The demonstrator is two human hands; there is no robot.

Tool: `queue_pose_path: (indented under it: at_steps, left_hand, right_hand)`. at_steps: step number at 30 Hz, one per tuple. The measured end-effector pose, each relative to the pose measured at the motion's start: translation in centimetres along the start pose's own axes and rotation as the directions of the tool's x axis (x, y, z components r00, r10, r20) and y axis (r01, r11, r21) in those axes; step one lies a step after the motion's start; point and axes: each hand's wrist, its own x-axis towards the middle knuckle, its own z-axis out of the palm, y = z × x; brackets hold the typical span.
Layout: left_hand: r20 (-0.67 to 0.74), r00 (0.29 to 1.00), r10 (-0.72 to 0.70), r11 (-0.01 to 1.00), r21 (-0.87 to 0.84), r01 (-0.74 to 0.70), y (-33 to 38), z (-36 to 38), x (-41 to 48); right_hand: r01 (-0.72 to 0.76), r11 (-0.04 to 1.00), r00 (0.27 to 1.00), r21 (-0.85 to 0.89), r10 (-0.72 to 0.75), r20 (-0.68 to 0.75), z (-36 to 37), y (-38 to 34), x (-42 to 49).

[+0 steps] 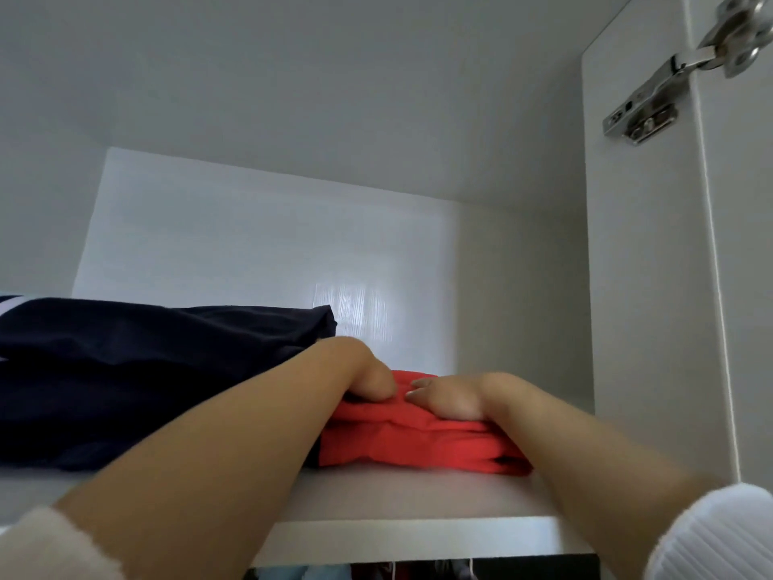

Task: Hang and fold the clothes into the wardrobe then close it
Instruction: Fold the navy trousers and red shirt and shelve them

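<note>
A folded red garment [418, 445] lies on the white top shelf [418, 533] of the wardrobe, near the right wall. My left hand [359, 374] rests on its top at the left, fingers bent downward onto the cloth. My right hand [451, 395] lies flat on its top at the right, palm down, thumb toward the other hand. A folded dark navy garment [146, 378] sits on the same shelf directly left of the red one, touching it. The far fingertips of both hands are hidden.
The wardrobe's right side panel [644, 286] stands close to the red garment, with a metal hinge [669, 81] above and the open door [744, 286] at the far right. Hanging clothes [376, 571] show under the shelf edge.
</note>
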Motion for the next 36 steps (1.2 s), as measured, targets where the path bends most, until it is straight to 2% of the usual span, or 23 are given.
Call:
queue_pose_path:
  at_steps: [6, 10, 13, 16, 19, 22, 24, 26, 28, 32, 36]
  left_hand:
    - [0.059, 0.998, -0.031, 0.999, -0.024, 0.033, 0.0, 0.2, 0.5]
    - [-0.093, 0.994, -0.049, 0.958, 0.277, 0.073, 0.3, 1.2, 0.1]
    - [-0.197, 0.979, -0.043, 0.953, 0.287, 0.100, 0.4, 2.1, -1.1]
    - [-0.333, 0.943, 0.004, 0.950, 0.297, 0.101, 0.4, 2.7, -3.2]
    - [-0.435, 0.898, 0.071, 0.959, 0.277, 0.058, -0.1, 2.9, -5.6]
    - [-0.465, 0.871, 0.156, 0.985, 0.139, -0.102, -1.3, 2.6, -8.1]
    - [-0.543, 0.816, 0.198, 0.973, 0.009, -0.230, -2.3, 2.6, -9.5]
    - [-0.625, 0.758, 0.189, 0.936, -0.120, -0.332, -3.2, 3.2, -10.7]
    - [-0.684, 0.716, 0.143, 0.874, -0.252, -0.415, -3.6, 4.2, -11.8]
    - [-0.712, 0.702, 0.010, 0.777, -0.436, -0.453, -4.3, 6.0, -16.0]
    - [-0.722, 0.680, -0.126, 0.746, -0.521, -0.415, -6.2, 8.9, -22.7]
  right_hand:
    - [-0.013, 0.996, 0.995, 0.086, 0.005, 0.096, -0.3, 0.1, -0.1]
    - [-0.034, 0.999, 0.999, 0.021, 0.035, -0.039, 1.1, 0.3, 0.3]
    - [-0.044, 0.999, 0.988, 0.011, 0.045, -0.145, 1.7, 0.4, -0.4]
    - [-0.072, 0.997, 0.985, 0.037, 0.077, -0.156, 1.8, -0.2, -2.3]
    - [-0.070, 0.988, 0.977, 0.135, 0.095, -0.190, 1.5, -1.3, -4.5]
    - [-0.020, 0.948, 0.918, 0.317, 0.143, -0.371, 0.7, -2.6, -6.7]
    - [0.036, 0.895, 0.847, 0.445, 0.209, -0.488, 0.6, -3.5, -7.7]
    - [0.060, 0.869, 0.812, 0.491, 0.243, -0.530, 1.3, -4.7, -8.8]
    - [0.046, 0.886, 0.786, 0.462, 0.253, -0.563, 2.2, -6.0, -10.2]
    - [0.028, 0.902, 0.764, 0.431, 0.258, -0.591, 3.5, -8.7, -14.6]
    - [0.130, 0.869, 0.773, 0.477, 0.213, -0.598, 5.4, -12.0, -19.9]
